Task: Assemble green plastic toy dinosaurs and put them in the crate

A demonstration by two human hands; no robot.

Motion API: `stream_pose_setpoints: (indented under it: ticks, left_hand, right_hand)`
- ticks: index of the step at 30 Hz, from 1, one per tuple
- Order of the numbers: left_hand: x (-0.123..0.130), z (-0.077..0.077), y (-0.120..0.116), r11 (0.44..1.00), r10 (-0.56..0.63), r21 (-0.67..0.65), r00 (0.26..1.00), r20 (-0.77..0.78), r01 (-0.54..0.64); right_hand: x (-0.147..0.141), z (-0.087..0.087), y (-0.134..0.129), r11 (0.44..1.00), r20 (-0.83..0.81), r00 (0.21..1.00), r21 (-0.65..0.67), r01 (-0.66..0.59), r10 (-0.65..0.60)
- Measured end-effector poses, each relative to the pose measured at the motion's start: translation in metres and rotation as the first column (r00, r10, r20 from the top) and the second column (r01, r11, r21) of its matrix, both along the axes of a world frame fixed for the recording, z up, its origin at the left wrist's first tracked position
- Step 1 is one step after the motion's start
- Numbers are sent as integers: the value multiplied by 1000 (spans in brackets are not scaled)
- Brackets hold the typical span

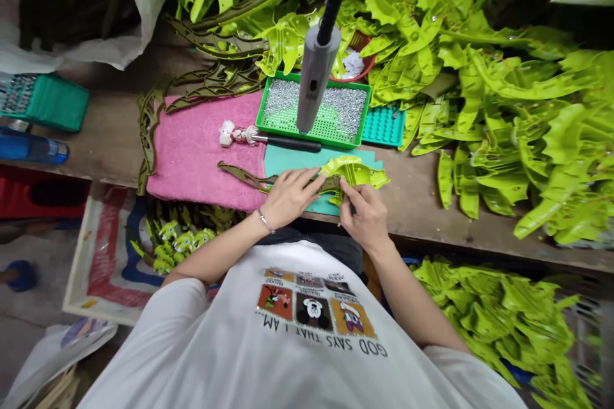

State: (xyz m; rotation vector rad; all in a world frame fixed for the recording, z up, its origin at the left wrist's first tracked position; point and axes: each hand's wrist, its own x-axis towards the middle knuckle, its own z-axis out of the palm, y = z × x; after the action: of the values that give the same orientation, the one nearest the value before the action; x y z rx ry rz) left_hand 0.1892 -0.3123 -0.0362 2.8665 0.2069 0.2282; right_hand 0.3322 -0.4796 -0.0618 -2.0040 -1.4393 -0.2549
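My left hand (290, 195), with a metal bracelet at the wrist, holds a long olive-brown plastic frond (244, 176) down on a teal mat (288, 161). My right hand (364, 217) grips a lime-green plastic leaf piece (355, 172) where it meets the frond's end. The fingers of both hands nearly meet there, hiding the join. Just beyond my hands lies a black-handled tool (288, 144) with white wrapping at its tip, on a pink towel (201, 153). A grey electric screwdriver (314, 80) hangs above a green tray of silver screws (311, 108).
Heaps of lime-green plastic leaves (503, 96) cover the far and right parts of the wooden bench (432, 223). More lie in a pile (499, 313) below its front edge. Olive fronds (215, 45) lie behind the towel, and a teal pegged tray (384, 126) sits beside the screws.
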Motion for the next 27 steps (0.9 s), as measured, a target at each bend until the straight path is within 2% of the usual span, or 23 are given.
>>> stream_pose_setpoints:
  ticks: [3, 8, 12, 14, 16, 18, 20, 22, 24, 27]
  left_hand:
    - [10, -14, -5, 1000, 11, -12, 999, 40, -11]
    - [12, -25, -5, 1000, -14, 23, 996, 83, 12]
    - [9, -18, 2, 997, -77, 23, 994, 80, 75]
    - [-7, -9, 10, 993, -117, 33, 989, 88, 114]
    - [-36, 1, 22, 991, -121, 77, 986, 111, 113]
    - [-74, 11, 41, 986, -68, 161, 986, 153, 43]
    - [-106, 21, 71, 959, 58, 255, 970, 235, -119]
    - [-117, 30, 113, 911, 175, 295, 918, 356, -288]
    - [-99, 39, 158, 871, 267, 275, 863, 429, -406]
    - [-27, 54, 214, 887, 317, 183, 848, 424, -423]
  right_hand:
    - [0, 0, 1, 997, 23, 999, -65, 29, -28]
    - [4, -1, 4, 999, 66, 998, -36, 0, 2]
    - [9, 3, 1, 995, -24, 995, -2, -100, 100]
    - [11, 7, -4, 986, -64, 985, 47, -158, 161]
    - [13, 11, -11, 981, -47, 985, 112, -162, 168]
    - [18, 14, -16, 981, -11, 996, 177, -84, 87]
    - [23, 17, -18, 977, 0, 1000, 211, 22, -22]
    - [30, 19, -16, 977, -1, 996, 195, 83, -85]
    - [40, 20, -12, 988, 24, 996, 136, 80, -84]
    - [67, 26, -7, 998, 108, 992, 36, 59, -63]
